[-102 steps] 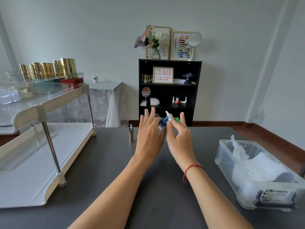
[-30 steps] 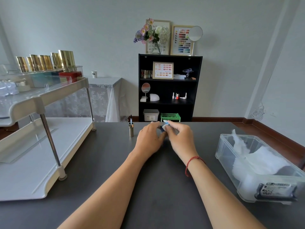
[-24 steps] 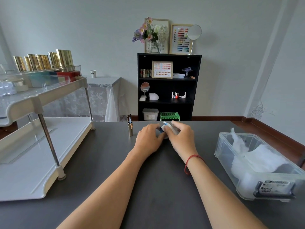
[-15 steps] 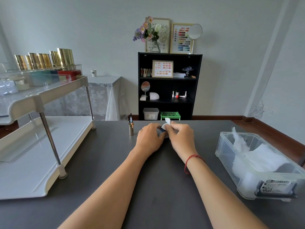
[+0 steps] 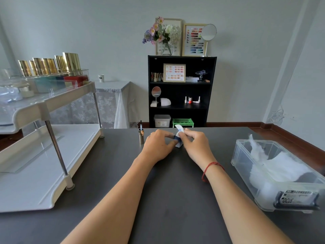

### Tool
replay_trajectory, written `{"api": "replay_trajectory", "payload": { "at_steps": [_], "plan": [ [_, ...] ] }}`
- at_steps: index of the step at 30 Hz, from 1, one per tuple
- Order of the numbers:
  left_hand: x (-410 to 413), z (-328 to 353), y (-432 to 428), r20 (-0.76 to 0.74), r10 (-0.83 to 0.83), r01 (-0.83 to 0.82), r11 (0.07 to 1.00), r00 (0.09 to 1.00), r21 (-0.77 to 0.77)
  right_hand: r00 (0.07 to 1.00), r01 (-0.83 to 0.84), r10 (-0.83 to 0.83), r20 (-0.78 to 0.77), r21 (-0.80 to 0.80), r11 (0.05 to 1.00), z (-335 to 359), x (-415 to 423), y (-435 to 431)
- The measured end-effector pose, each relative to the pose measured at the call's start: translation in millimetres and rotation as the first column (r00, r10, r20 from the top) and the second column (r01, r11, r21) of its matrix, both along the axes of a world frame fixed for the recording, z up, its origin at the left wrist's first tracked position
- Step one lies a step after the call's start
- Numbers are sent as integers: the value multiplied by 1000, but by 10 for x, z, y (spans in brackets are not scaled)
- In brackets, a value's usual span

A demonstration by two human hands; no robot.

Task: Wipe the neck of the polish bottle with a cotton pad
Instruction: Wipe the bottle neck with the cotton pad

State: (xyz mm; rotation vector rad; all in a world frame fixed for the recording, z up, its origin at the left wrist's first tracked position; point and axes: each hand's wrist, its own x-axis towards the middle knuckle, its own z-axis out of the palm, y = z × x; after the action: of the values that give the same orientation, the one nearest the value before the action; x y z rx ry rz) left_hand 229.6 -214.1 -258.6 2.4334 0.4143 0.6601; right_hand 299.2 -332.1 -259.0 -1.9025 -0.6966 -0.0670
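1. Far left: white two-tier rack [image 5: 52, 155] stands on the dark table [image 5: 175, 191]. Gold tubes [image 5: 49, 66] line the back of its upper tier; lower tier bare.
2. Left of centre: gold brush cap [image 5: 141, 136] stands upright on the table, thin brush stem pointing up, just beside the left hand, not touching it.
3. Centre: left hand [image 5: 158, 145] rests low on the table, fingers curled, thumb and fingertips pressed against the polish bottle [image 5: 178, 140]. Bottle sits on the table between both hands; only a blue band and a pale lower part show, the rest hidden by fingers.
4. Centre right: right hand [image 5: 195, 143], red cord at the wrist, pinches a white cotton pad [image 5: 179, 130] over the top of the bottle. Pad is folded, faint blue mark on it, upper edge sticking up above the fingers. Probably wrapped around the neck; the contact itself is covered.
5. Right: clear plastic bin [image 5: 246, 166] on the table, well apart from the hands, holding white wadded material [image 5: 281, 166]; label on its near end.
6. Background, behind the hands: black shelf unit [image 5: 182, 88] against the wall.
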Motion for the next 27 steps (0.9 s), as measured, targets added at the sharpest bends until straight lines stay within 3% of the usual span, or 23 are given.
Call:
{"api": "replay_trajectory", "payload": {
  "at_steps": [4,8,10,17,27],
  "plan": [
    [38,-30,39,-29,9,-10,999,1000,-32,999,-40,40,6,-44,998,14,-15,-8],
    [80,-58,36,-234,1,23,995,972,99,997,-68,66,-44,-41,997,29,-13,-15],
    [83,-60,34,-259,-21,55,991,966,121,997,-64,62,-54,-22,998,22,-19,-16],
    [98,-67,42,-201,-34,61,990,979,129,997,24,-30,71,73,997,-11,11,-2],
    [73,-77,4,-60,18,-7,983,998,186,997,-63,62,51,31,998,21,-2,-7]
  ]
}}
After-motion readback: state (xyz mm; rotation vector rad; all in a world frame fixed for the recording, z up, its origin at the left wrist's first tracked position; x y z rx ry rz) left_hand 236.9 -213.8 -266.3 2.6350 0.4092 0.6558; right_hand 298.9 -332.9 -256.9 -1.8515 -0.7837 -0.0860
